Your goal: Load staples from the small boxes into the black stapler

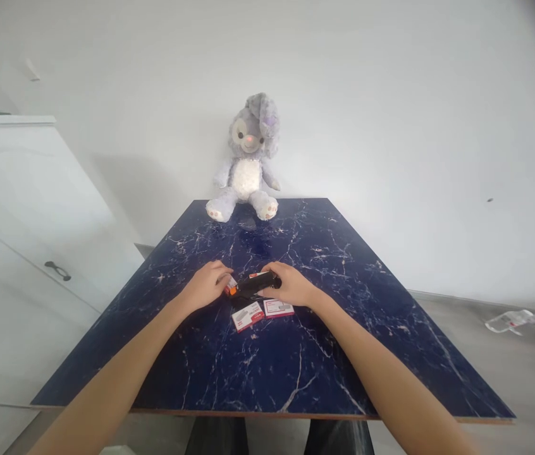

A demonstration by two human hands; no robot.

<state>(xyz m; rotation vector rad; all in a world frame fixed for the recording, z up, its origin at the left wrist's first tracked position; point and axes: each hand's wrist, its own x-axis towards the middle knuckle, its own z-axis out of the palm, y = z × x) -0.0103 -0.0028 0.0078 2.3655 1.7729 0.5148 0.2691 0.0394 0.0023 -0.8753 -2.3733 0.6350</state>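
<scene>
Between the two hands lies a black stapler (pixel 254 285), with its long side running across from one hand to the other. Its orange end (pixel 234 291) points to the left hand (pixel 205 283), and its other end, a bit farther from the body, is in the right hand (pixel 291 284). So the right hand is the nearer one: its thumb and fingers are closed around that end. The left hand is apart from the right, with its fingers bent over a red and white box (pixel 229 288) beside the orange end. I cannot tell if it grips that box or just touches it.

Closer to the body than the hands, two more small boxes lie flat: a left box (pixel 247 316) and a right box (pixel 279 308). Each has a gray picture that looks like staples. Another bit of red and white peeks out behind the stapler.

Under both hands is a dark blue table (pixel 267 379) with white squiggly lines. Past the hands, a fluffy toy bunny (pixel 247 177) sits by the wall (pixel 391 126). Far left of the left hand is a white cabinet (pixel 21 265). Far right of the right hand, see-through plastic (pixel 523 321) lies on the floor (pixel 457 322).
</scene>
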